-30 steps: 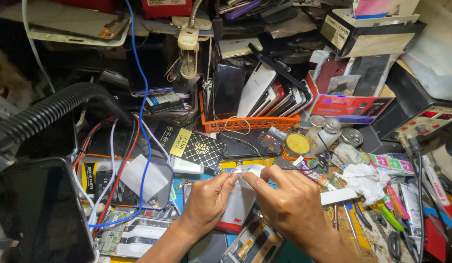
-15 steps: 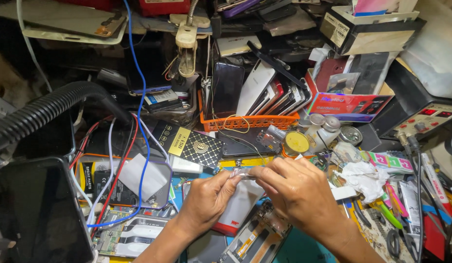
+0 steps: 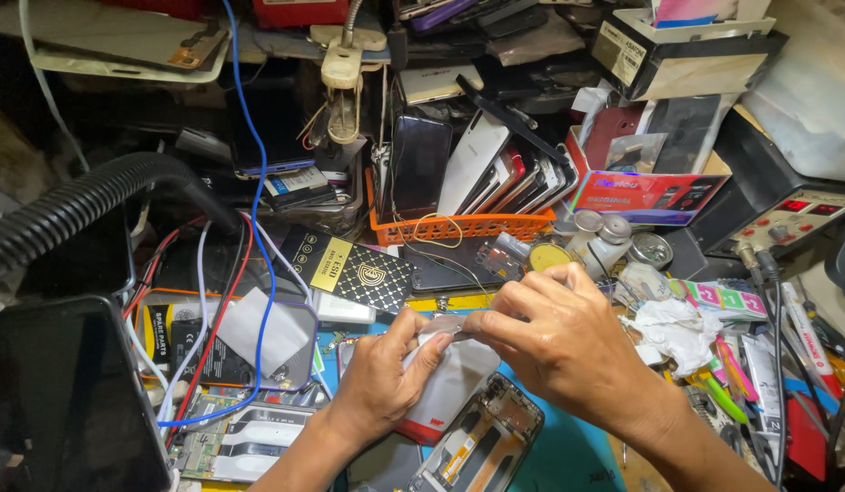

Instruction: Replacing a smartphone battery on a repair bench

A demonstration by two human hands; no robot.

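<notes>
Cluttered worktop [image 3: 568,456], blue mat under wires and phone shells. My left hand [image 3: 381,378] and right hand [image 3: 559,342] each close a pinching grip on a thin glossy film strip [image 3: 445,325], held above a white pouch [image 3: 450,378].

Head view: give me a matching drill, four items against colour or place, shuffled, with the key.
Items:
1. basket of phones
2. corrugated hose
3. opened phone frame
4. crumpled tissue

Descriptions:
A. black, at far left
B. white, right of the right hand
C. orange, behind the hands
D. lying on the blue mat, below the left hand

Pairs: 1-C, 2-A, 3-D, 4-B
</notes>
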